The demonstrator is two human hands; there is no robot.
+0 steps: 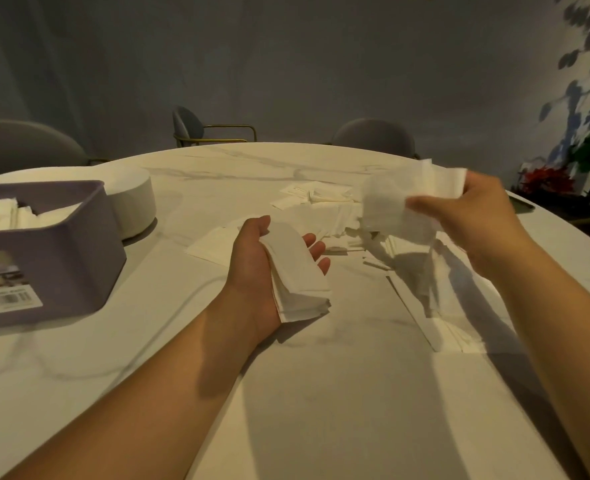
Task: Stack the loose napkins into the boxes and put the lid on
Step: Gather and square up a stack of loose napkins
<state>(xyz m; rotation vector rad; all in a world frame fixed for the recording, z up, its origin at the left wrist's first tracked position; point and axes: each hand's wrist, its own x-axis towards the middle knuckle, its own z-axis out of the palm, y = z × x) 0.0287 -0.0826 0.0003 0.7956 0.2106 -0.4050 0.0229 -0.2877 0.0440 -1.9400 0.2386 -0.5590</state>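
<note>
Two hands sorting napkins beside an open box.
The left hand [257,271], right of the box [54,251], cradles a folded stack [297,275], thumb and fingers curled round it. Farther right of the box, the right hand [477,216] pinches one crumpled napkin [393,206], raised above the table [321,393]. Right of the box, loose napkins [321,199] lie scattered between and beyond the hands; more lie inside it.
</note>
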